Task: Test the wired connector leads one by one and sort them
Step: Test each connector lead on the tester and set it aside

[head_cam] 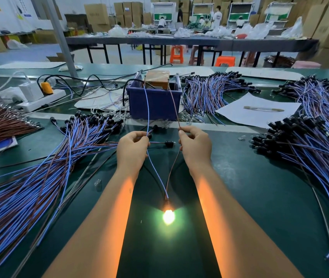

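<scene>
Left hand (pixel 133 146) and right hand (pixel 194 144) pinch lit lead's (pixel 168 215) wires, seemingly.

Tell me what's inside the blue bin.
A tan, transformer-like block sticks up out of the blue bin, with black cables running in. The bin's walls hide whatever lies lower inside.

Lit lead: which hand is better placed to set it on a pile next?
Hard to call. Left hand pinches the blue wire, right hand the brown wire; piles lie both sides. Left, slightly: its pile lies closer.
</scene>
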